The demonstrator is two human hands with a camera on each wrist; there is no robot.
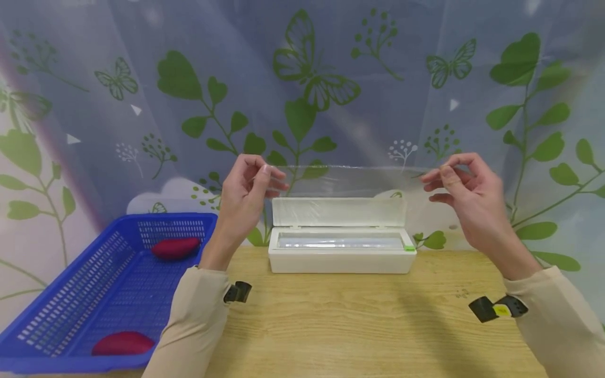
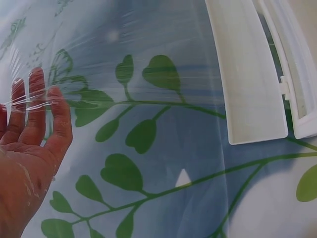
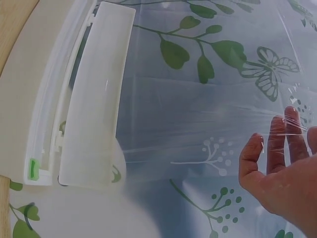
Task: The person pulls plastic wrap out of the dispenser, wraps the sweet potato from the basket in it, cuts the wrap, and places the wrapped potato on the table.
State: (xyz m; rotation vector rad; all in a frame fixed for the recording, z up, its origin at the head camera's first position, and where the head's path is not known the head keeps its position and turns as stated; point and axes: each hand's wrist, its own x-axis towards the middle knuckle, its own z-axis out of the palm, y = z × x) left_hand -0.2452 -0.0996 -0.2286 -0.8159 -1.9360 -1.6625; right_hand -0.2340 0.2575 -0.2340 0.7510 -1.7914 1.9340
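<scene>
The white box [image 1: 340, 263] stood on the bench [image 1: 340, 320], its lid [image 1: 337, 212] tipped back and a shiny roll [image 1: 345, 243] lying inside, with a green tab [image 1: 409, 248] at the right end. Above the lid, clear film [image 1: 350, 181] stretched between the hands, the left hand [image 1: 246, 191] and right hand [image 1: 468, 199] each pinching one end. Left of the box, the blue basket [image 1: 47, 363] held two red items, one [image 1: 175, 248] near its far end, the other [image 1: 123, 344] near its close end.

My head view looks forward and down, while the closer wrist views face my left hand [image 2: 32, 158] and right hand [image 3: 280, 183], both catching the cling-film dispenser's white lid [image 2: 250, 74].
</scene>
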